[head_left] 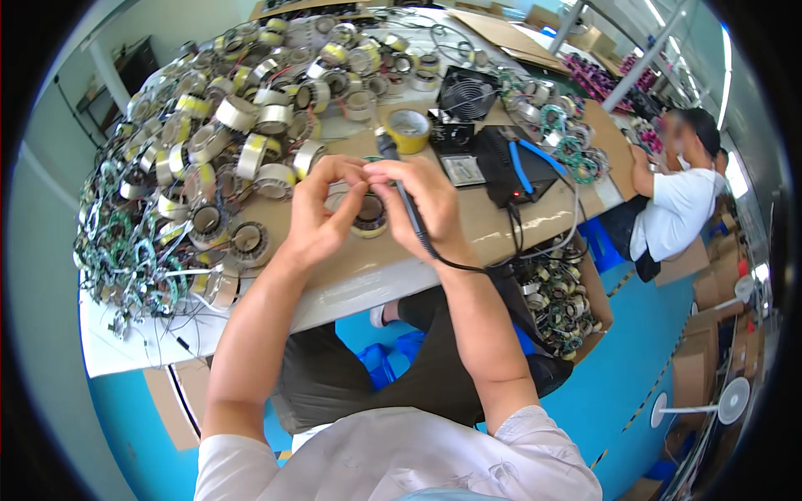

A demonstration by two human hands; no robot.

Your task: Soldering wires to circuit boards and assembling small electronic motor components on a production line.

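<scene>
Table surface in front of me is covered with brown cardboard, and it carries nearly everything here. On its left and far part lies a big heap of wound ring coils, many wrapped in yellow or clear tape, with thin wires tangled between them. Under the table edge on my right stands an open cardboard box; it holds more ring coils, dark ones with green and white parts. Further right a person in a white shirt sits at the same table. Near the middle stand a black soldering station, a small black fan behind it, and a roll of yellow tape.

My left hand is curled, and its fingertips pinch something thin just above one ring coil that lies flat on the cardboard between my hands. My right hand has its grip closed around a black soldering iron, held like a pen, while its fingertips meet those of the left hand over that coil. The black cable of the iron runs from my wrist over the table edge.
</scene>
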